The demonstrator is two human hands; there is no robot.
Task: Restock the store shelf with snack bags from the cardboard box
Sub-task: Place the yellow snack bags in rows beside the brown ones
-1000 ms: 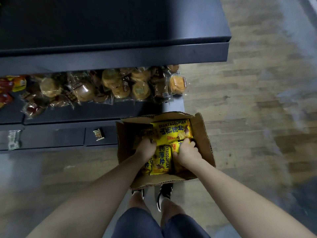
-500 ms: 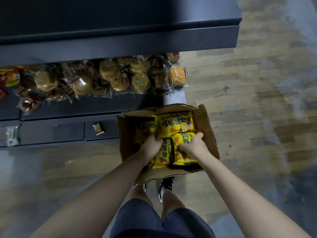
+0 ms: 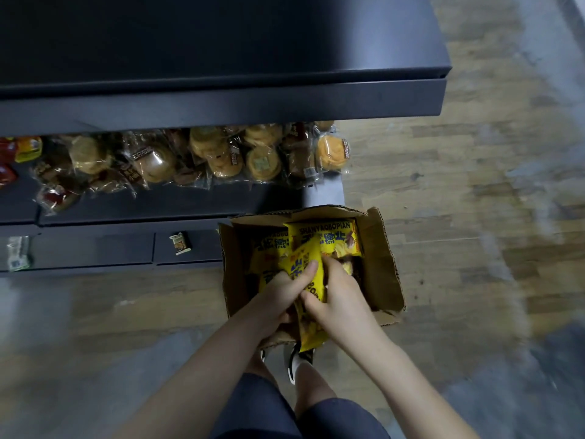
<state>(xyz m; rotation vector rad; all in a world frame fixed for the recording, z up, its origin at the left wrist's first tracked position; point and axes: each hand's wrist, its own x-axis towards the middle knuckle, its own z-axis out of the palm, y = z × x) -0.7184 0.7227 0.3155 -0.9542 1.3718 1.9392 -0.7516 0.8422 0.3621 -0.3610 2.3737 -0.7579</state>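
Observation:
An open cardboard box [image 3: 381,267] sits on the wooden floor in front of the dark store shelf [image 3: 126,207]. Several yellow snack bags [image 3: 326,237] lie inside it. My left hand [image 3: 285,289] and my right hand [image 3: 340,299] both grip yellow snack bags [image 3: 311,331] between them, lifted above the box's near edge. The bags hang down from my hands and hide part of the box's near flap.
Clear-wrapped buns and pastries [image 3: 221,153] fill the lower shelf, with red and yellow packets [image 3: 19,153] at the far left. A dark upper shelf [image 3: 221,103] overhangs them. Two small packets [image 3: 180,243] lie on the shelf base. My feet [image 3: 296,362] stand just behind the box.
My hands have closed together on yellow bags and pulled them up and toward me, out of the box. The camera view has also shifted downward.

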